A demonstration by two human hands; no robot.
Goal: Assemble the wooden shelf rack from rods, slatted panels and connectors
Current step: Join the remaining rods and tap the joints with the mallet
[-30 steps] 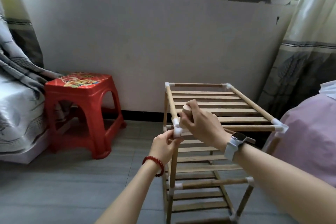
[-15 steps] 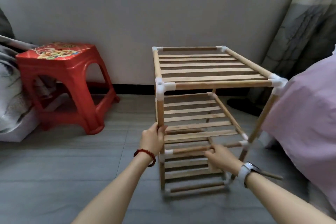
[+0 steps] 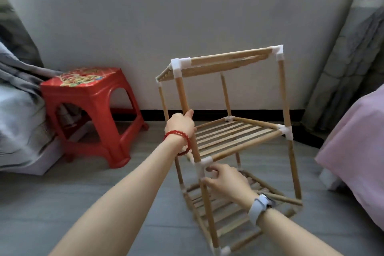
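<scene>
1. Wooden shelf rack (image 3: 239,131), three slatted tiers, tilted on grey floor (image 3: 72,193) beside red stool (image 3: 89,110).
2. Left hand (image 3: 180,125) wraps front upright rod (image 3: 186,110), fingers curled round it.
3. Right hand (image 3: 225,181) pinches white connector (image 3: 202,166) at middle-tier front corner.

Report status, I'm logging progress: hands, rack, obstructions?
Left hand grips front upright rod. Right hand holds middle connector. Rack tilted, three tiers. Red stool left, apart.
</scene>
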